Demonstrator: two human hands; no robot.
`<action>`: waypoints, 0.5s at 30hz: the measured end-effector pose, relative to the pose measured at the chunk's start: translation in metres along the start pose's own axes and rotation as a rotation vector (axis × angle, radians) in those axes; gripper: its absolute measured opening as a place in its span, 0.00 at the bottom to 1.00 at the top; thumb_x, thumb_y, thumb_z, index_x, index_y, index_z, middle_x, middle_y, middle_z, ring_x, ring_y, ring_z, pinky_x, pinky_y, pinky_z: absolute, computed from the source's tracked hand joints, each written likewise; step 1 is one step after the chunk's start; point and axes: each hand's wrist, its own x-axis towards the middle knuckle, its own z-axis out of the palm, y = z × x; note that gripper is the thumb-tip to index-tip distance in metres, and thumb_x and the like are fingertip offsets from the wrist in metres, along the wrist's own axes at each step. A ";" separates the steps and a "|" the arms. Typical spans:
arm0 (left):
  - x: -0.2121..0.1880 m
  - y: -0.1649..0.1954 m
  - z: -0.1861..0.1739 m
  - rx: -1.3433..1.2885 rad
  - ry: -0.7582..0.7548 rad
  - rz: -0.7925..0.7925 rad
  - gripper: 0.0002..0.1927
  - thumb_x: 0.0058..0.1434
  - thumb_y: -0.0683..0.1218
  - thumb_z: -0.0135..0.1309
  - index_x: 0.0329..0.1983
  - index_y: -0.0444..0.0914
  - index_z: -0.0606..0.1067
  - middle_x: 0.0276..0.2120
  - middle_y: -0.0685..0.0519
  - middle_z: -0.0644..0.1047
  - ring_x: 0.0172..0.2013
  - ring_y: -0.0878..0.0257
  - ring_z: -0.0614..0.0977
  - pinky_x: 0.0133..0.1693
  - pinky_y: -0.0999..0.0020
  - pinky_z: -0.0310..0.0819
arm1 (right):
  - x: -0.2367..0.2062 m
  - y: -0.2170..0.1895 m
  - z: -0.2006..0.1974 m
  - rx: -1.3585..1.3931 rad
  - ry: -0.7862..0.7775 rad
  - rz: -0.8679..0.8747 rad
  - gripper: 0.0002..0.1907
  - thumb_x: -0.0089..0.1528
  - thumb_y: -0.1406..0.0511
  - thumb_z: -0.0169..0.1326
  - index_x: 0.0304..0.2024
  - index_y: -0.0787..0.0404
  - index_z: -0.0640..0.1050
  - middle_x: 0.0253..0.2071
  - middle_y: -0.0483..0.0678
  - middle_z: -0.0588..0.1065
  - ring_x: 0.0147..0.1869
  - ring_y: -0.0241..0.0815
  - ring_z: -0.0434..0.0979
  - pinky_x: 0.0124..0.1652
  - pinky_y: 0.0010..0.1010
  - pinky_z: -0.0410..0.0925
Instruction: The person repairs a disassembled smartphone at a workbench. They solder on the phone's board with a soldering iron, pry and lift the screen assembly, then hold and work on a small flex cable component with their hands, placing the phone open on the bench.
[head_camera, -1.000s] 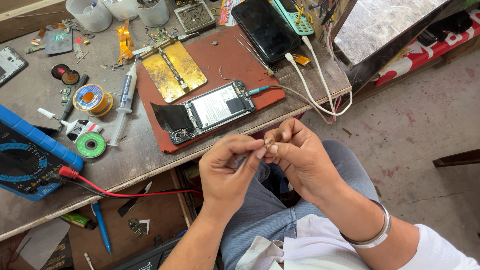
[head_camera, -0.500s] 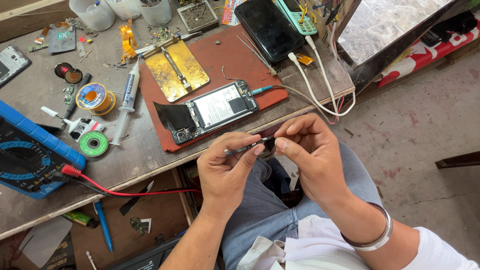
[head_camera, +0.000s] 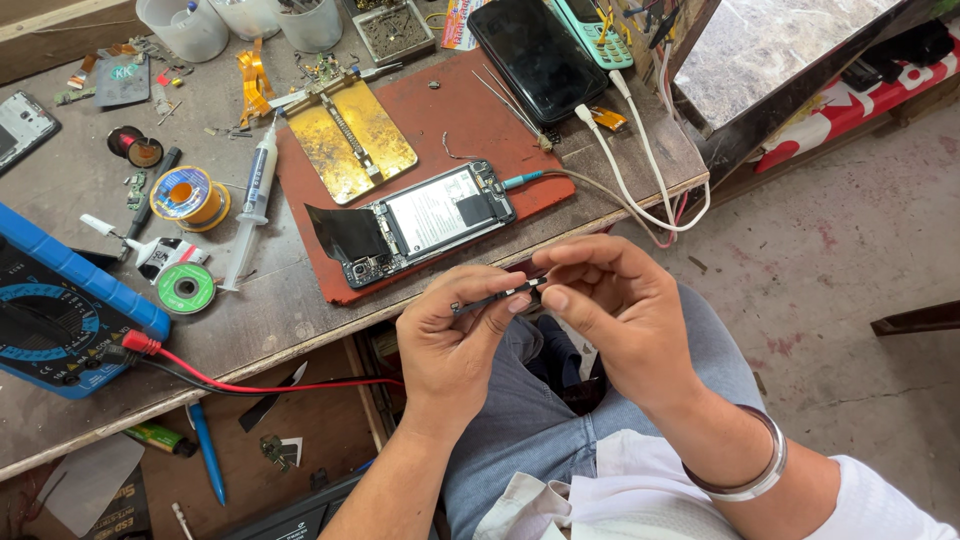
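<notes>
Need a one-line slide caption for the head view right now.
Both hands, left hand and right hand, pinch tweezers beside an opened phone.

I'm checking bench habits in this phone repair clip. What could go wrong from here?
The left hand and right hand pinch a thin dark tool over the lap, off the table; a slip could drop it to the floor. The opened phone lies near the table edge with a cable attached, so a snag might drag it off.

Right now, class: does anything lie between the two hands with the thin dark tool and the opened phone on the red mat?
Nothing visible does. The left hand and right hand hold the thin dark tool over the lap, just off the table edge; the opened phone lies unobstructed on the red mat.
</notes>
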 end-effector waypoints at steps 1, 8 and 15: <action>0.000 0.000 0.000 0.011 -0.006 0.002 0.08 0.64 0.33 0.61 0.47 0.32 0.81 0.45 0.49 0.80 0.46 0.67 0.81 0.49 0.74 0.79 | -0.001 -0.001 0.001 -0.024 -0.012 -0.010 0.13 0.63 0.75 0.59 0.51 0.67 0.76 0.51 0.51 0.78 0.54 0.36 0.78 0.55 0.28 0.73; 0.000 -0.001 0.000 0.006 -0.037 0.007 0.08 0.64 0.33 0.61 0.47 0.32 0.81 0.45 0.48 0.80 0.45 0.66 0.82 0.48 0.73 0.80 | -0.005 0.003 -0.001 -0.132 -0.011 -0.121 0.12 0.63 0.79 0.61 0.48 0.67 0.77 0.48 0.51 0.78 0.53 0.35 0.80 0.53 0.25 0.74; -0.001 -0.004 0.001 -0.096 -0.011 -0.023 0.10 0.63 0.33 0.61 0.48 0.31 0.80 0.46 0.48 0.80 0.47 0.65 0.83 0.50 0.71 0.82 | -0.005 0.004 -0.002 -0.131 -0.023 -0.156 0.12 0.63 0.80 0.60 0.46 0.66 0.76 0.48 0.51 0.78 0.53 0.36 0.80 0.54 0.26 0.74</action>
